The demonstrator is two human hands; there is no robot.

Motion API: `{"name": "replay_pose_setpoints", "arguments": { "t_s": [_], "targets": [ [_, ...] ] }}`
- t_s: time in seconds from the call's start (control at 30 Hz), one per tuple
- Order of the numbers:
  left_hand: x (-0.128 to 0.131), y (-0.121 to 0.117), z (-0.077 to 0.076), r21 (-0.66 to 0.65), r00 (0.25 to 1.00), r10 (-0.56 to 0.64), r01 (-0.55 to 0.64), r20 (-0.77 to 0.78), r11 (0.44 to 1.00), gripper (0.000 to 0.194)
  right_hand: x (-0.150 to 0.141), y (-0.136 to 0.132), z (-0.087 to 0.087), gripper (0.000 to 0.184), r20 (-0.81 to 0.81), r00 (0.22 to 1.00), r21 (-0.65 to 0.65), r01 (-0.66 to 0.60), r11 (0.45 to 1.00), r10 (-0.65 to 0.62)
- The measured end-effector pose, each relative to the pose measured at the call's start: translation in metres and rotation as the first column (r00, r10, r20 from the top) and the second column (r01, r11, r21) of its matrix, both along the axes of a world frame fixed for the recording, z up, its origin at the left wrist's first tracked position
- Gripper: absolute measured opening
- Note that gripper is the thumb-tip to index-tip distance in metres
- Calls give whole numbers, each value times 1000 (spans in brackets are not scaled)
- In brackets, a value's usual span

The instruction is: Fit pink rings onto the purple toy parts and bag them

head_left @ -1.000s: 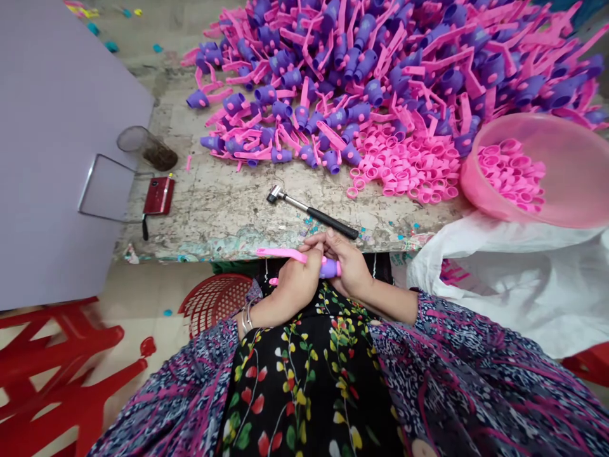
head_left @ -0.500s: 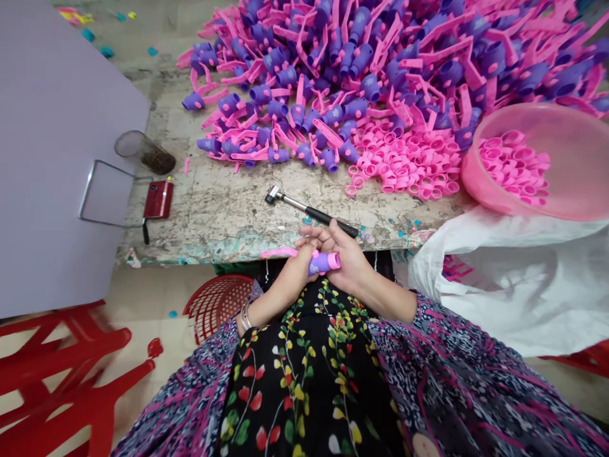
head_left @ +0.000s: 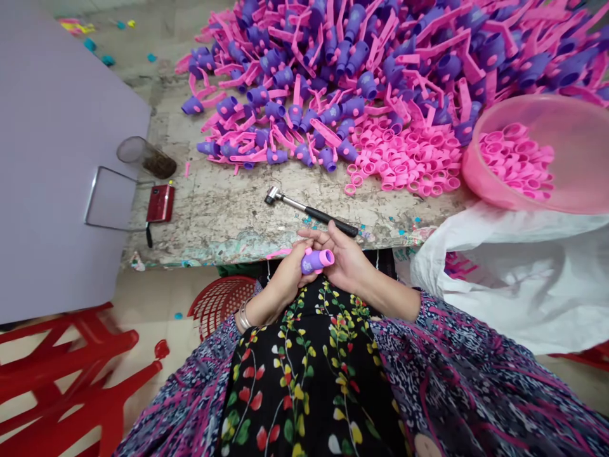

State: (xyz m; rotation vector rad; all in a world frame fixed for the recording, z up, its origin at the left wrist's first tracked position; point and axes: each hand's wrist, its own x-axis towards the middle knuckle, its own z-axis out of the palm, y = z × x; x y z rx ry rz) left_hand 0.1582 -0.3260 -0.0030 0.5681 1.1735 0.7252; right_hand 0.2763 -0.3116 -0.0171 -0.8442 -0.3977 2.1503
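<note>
My left hand point(head_left: 288, 270) is closed around a purple plastic tube with a pink handle point(head_left: 313, 262). A pink ring sits on the tube's end that faces right, and the thin pink handle sticks out to the left past my fingers. My right hand point(head_left: 349, 263) lies open, palm turned up, beside the ringed end; whether it touches the tube I cannot tell. Just beyond my hands, a hammer point(head_left: 309, 211) with a black grip rests on the worn table point(head_left: 214, 209). Loose pink rings point(head_left: 409, 158) are heaped behind it to the right.
A large pile of purple-and-pink parts point(head_left: 295, 82) covers the table's back. At right stand a pink bowl point(head_left: 580, 165) with rings and a white sack point(head_left: 514, 285). Left are a glass jar point(head_left: 147, 157), a red box point(head_left: 160, 203), a red basket point(head_left: 221, 301) and red stools point(head_left: 71, 374).
My left hand has shifted slightly left with the tube and turned it so the ringed opening faces more upward. My right hand stays nearly in place, still open.
</note>
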Motion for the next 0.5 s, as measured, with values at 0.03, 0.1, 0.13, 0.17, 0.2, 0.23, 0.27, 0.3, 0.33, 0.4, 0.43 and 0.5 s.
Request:
{"name": "replay_pose_setpoints", "arguments": {
  "t_s": [0.03, 0.1, 0.13, 0.17, 0.2, 0.23, 0.27, 0.3, 0.33, 0.4, 0.43, 0.5],
  "targets": [
    [-1, 1, 0, 0, 1000, -7, 7, 13, 1000, 28, 1, 0, 1, 56, 17, 1000, -1, 4, 1000, -4],
    [-2, 1, 0, -1, 999, -12, 12, 51, 1000, 26, 4, -2, 4, 49, 75, 997, 16, 26, 1000, -27],
    [-4, 2, -1, -2, 998, -6, 7, 70, 1000, 25, 7, -4, 6, 44, 112, 992, 39, 45, 998, -49],
    [-5, 2, -1, -5, 996, 5, -4, 86, 1000, 24, 10, -5, 8, 39, 150, 986, 71, 64, 995, -74],
    [-6, 2, -1, -11, 995, 14, -13, 96, 1000, 25, 13, -7, 9, 35, 187, 977, 114, 79, 990, -100],
    [-7, 2, -2, -20, 994, 20, -18, 104, 1000, 26, 17, -9, 11, 31, 221, 968, 164, 86, 983, -122],
    [-8, 2, -2, -30, 994, 24, -21, 110, 999, 27, 20, -12, 12, 28, 255, 957, 219, 83, 972, -139],
    [-10, 2, -2, -40, 993, 27, -22, 117, 999, 29, 23, -14, 12, 26, 291, 945, 276, 67, 959, -149],
    [-11, 2, -2, -49, 992, 31, -25, 124, 999, 31, 26, -16, 12, 25, 331, 931, 334, 39, 942, -156],
    [-12, 2, -3, -63, 989, 35, -26, 142, 998, 34, 29, -19, 12, 29, 413, 894, 444, -32, 896, -173],
    [-13, 3, -3, -69, 988, 39, -29, 149, 997, 34, 30, -20, 12, 32, 451, 873, 490, -68, 869, -186],
    [-13, 3, -3, -78, 987, 45, -33, 153, 996, 37, 29, -21, 12, 35, 506, 834, 560, -125, 819, -219]
  ]
}}
